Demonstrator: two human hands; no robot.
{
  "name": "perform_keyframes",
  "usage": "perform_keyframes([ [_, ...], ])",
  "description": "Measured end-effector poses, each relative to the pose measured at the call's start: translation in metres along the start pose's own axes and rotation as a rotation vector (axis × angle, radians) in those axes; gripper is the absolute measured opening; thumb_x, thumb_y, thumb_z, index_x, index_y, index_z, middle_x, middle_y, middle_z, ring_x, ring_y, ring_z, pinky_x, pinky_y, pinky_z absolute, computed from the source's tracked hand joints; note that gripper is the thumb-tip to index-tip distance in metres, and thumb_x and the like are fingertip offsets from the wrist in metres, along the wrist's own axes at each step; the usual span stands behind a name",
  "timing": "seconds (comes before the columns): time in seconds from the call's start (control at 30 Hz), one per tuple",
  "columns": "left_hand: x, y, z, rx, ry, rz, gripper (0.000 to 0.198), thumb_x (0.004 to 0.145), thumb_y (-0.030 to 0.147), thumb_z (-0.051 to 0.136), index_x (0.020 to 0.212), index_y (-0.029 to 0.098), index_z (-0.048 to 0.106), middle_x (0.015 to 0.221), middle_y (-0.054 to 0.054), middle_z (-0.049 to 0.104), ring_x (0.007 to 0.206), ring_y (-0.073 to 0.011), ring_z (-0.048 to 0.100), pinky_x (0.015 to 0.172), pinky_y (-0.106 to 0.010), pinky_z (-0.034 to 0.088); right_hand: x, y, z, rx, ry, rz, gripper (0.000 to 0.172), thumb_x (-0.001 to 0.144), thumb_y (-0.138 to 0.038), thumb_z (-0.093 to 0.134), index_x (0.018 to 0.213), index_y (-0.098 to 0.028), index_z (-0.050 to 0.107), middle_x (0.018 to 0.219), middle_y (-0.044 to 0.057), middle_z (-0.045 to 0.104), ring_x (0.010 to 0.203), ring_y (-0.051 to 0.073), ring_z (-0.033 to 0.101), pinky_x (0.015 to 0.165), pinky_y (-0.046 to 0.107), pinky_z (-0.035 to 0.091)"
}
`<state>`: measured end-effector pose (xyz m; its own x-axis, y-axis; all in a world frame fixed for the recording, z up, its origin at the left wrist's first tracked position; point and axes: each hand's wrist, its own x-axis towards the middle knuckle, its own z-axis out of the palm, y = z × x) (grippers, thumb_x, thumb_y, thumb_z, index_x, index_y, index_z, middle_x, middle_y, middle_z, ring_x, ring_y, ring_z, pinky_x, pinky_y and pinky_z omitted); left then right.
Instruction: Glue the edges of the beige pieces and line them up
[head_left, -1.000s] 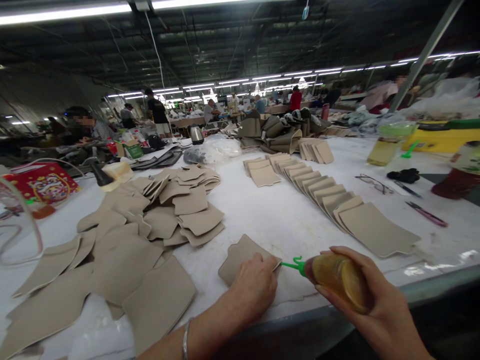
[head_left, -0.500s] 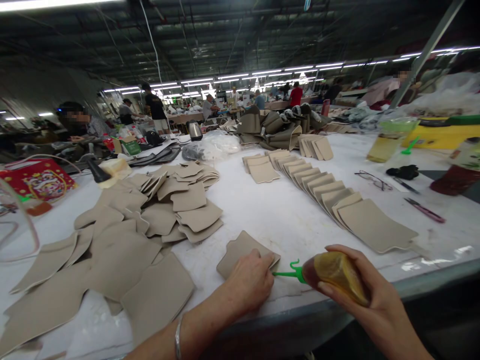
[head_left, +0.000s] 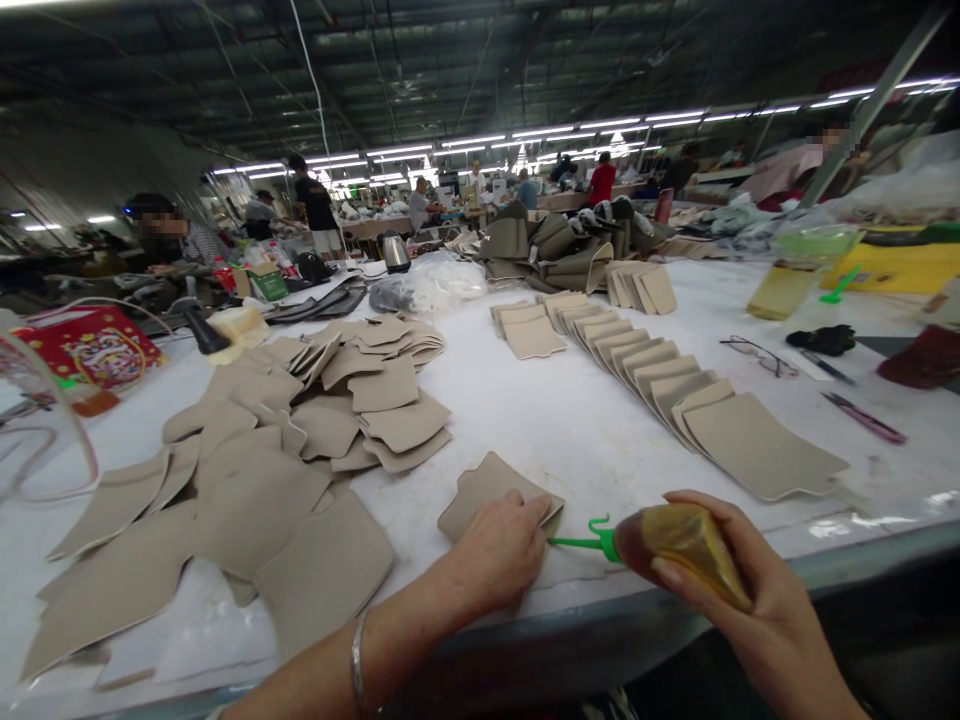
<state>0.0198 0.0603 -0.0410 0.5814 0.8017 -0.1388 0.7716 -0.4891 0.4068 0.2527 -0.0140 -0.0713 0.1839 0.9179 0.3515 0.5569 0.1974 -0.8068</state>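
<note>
My right hand [head_left: 757, 590] is wrapped round a squeeze bottle [head_left: 686, 545] of amber liquid, tipped on its side. Its thin green nozzle points left, the tip close to the front edge of a beige panel [head_left: 484, 488] that looks like leather or padded fabric. On that panel my left hand [head_left: 504, 545] presses and grips the near edge, fingers closed and partly hiding it. A loose pile of similar panels [head_left: 262, 490] spreads to the left. To the right, a row of overlapping panels [head_left: 757, 445] runs away from me.
Scissors [head_left: 864, 418], eyeglasses [head_left: 759, 355] and a black item [head_left: 821, 340] lie at the right. Behind them stand a container of yellowish liquid [head_left: 784, 290] and a yellow box [head_left: 892, 265]. A red box [head_left: 97, 345] is at the left. Several people are farther back.
The view has shifted slightly. Both hands keep their holds, with the bottle's nozzle still by the panel's edge.
</note>
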Motion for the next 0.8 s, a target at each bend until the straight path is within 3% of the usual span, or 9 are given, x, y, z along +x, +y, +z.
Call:
perform_keyframes([
  [0.23, 0.001, -0.001, -0.001, -0.023, -0.020, -0.004, 0.039, 0.092, 0.020, 0.032, 0.121, 0.022, 0.058, 0.095, -0.007, 0.064, 0.086, -0.0212, 0.062, 0.080, -0.030, 0.047, -0.014, -0.004, 0.007, 0.099, -0.004, 0.097, 0.042, 0.081, -0.046, 0.068, 0.116, -0.027, 0.056, 0.103, 0.002, 0.064, 0.089, 0.022, 0.062, 0.074, 0.023, 0.050],
  [0.43, 0.001, -0.005, 0.000, -0.055, -0.013, 0.030, 0.042, 0.092, 0.019, 0.032, 0.126, 0.022, 0.056, 0.102, -0.008, 0.066, 0.094, -0.0226, 0.062, 0.087, -0.033, 0.047, -0.022, 0.005, 0.004, 0.093, -0.132, 0.001, 0.043, 0.082, -0.041, 0.069, 0.119, -0.026, 0.054, 0.108, 0.004, 0.065, 0.093, 0.024, 0.065, 0.075, 0.024, 0.053],
  [0.57, 0.001, -0.006, 0.002, -0.080, -0.001, 0.036, 0.044, 0.092, 0.018, 0.032, 0.130, 0.021, 0.054, 0.113, -0.007, 0.065, 0.102, -0.0220, 0.060, 0.093, -0.032, 0.045, -0.028, 0.009, 0.006, 0.099, -0.091, 0.025, 0.043, 0.082, -0.041, 0.069, 0.120, -0.027, 0.053, 0.106, 0.003, 0.066, 0.090, 0.023, 0.066, 0.072, 0.021, 0.053],
  [0.7, 0.001, -0.006, 0.002, -0.080, -0.003, 0.032, 0.045, 0.091, 0.017, 0.032, 0.130, 0.020, 0.055, 0.113, -0.007, 0.065, 0.102, -0.0224, 0.061, 0.093, -0.033, 0.046, -0.032, 0.010, 0.008, 0.142, -0.148, 0.011, 0.046, 0.083, -0.041, 0.068, 0.124, -0.028, 0.050, 0.107, 0.003, 0.066, 0.091, 0.023, 0.066, 0.076, 0.022, 0.053],
  [0.8, 0.001, -0.006, 0.002, -0.083, 0.004, 0.036, 0.045, 0.091, 0.016, 0.032, 0.130, 0.020, 0.054, 0.113, -0.007, 0.065, 0.102, -0.0223, 0.061, 0.093, -0.033, 0.046, -0.033, 0.011, 0.007, 0.131, -0.118, 0.010, 0.045, 0.083, -0.040, 0.068, 0.123, -0.029, 0.051, 0.107, 0.003, 0.066, 0.090, 0.022, 0.066, 0.076, 0.021, 0.053],
])
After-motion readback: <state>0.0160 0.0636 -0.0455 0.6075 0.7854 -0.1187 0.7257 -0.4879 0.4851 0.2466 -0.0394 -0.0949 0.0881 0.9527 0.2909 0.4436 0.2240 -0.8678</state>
